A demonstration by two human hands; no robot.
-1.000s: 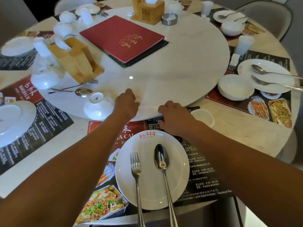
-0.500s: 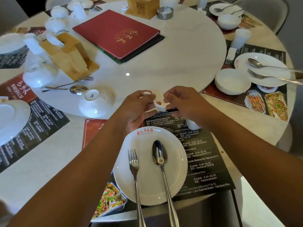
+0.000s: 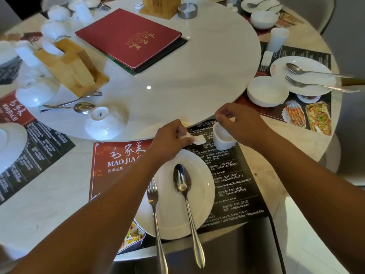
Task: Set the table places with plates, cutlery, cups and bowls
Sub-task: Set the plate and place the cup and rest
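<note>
Beyond the round white plate [image 3: 171, 214], left hand [image 3: 169, 140] pinches a small ceramic spoon [image 3: 197, 139]; right hand [image 3: 239, 125] curls over a white cup [image 3: 222, 139], grip unclear. Placemat [image 3: 118, 165] reads "MAO JIA".

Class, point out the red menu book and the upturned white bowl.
Red menu book [image 3: 128, 38]: head view, middle of cover.
Upturned white bowl [image 3: 112, 125]: head view, its side wall.

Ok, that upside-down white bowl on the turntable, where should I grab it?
Probably pinch the raised foot ring from above. The bowl lies rim-down on the turntable, so its rim offers no lip. Approach from its near right side, since a spoon and fork lie close on its left.
</note>
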